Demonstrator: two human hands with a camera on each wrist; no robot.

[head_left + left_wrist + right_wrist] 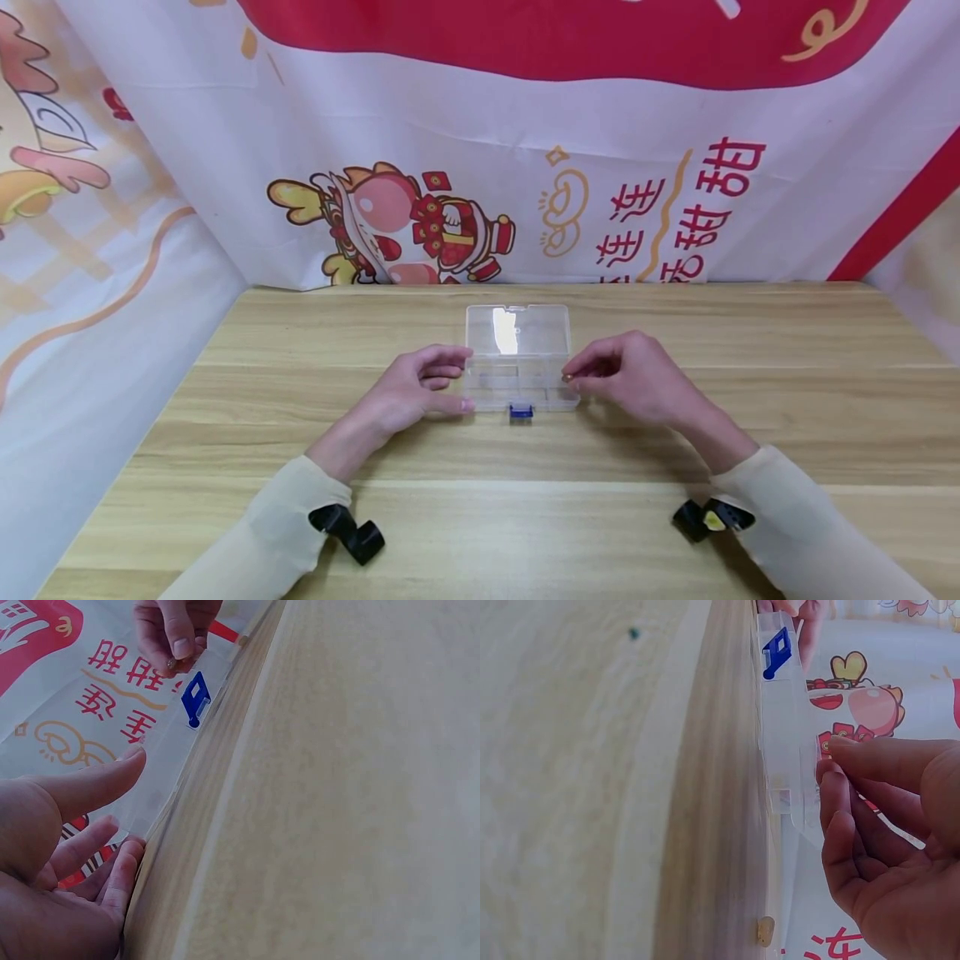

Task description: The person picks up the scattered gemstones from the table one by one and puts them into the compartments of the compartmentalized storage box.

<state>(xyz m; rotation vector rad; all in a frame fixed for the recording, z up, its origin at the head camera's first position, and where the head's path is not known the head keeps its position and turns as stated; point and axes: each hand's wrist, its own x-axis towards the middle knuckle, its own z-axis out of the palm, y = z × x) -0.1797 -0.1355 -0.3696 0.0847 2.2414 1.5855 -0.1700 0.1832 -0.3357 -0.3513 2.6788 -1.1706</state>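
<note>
- Festive cartoon banners wall in a wooden table (675,433) in the head view, where a clear compartment box (520,354) lies open, blue latch (521,411) toward the person. The left hand (408,392) steadies the box's left end, thumb against its front corner, fingers loosely curled; the right hand (637,379) pinches a small brownish bead (568,378) at the box's right edge.
- Left wrist view: relaxed fingers (97,787) touch the wall; a nudge could slide the light box.
- Right wrist view: fingertips (840,787) meet beside the clear wall; a loosened pinch could drop the bead outside, joining the loose bit (765,930) on the table.
</note>
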